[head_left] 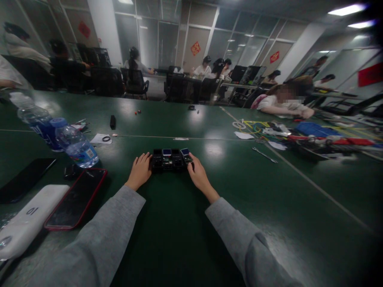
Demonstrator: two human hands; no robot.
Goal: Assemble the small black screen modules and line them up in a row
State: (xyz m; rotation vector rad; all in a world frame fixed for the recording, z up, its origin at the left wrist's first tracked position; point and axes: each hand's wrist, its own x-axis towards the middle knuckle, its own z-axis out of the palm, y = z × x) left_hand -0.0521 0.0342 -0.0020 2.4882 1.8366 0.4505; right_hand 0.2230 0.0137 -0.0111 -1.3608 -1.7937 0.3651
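A black block with several square compartments (158,164) lies on the green table in front of me. My left hand (140,171) grips its left end, the fingers lying along that side. At the right end, my right hand (198,174) pinches a small circuit module with a screen (185,152), which sits tilted over the block's corner. A second small screen module (166,152) rests in the block's middle part. Fine details inside the compartments are too dark and small to make out.
To the left stand two water bottles (76,143), beside a red-edged phone (78,199), a white device marked 01 (31,217) and a dark phone (25,177). Rightward lie a wrench (265,155) and tangled cables (254,126). A person (281,103) leans on the table's far side.
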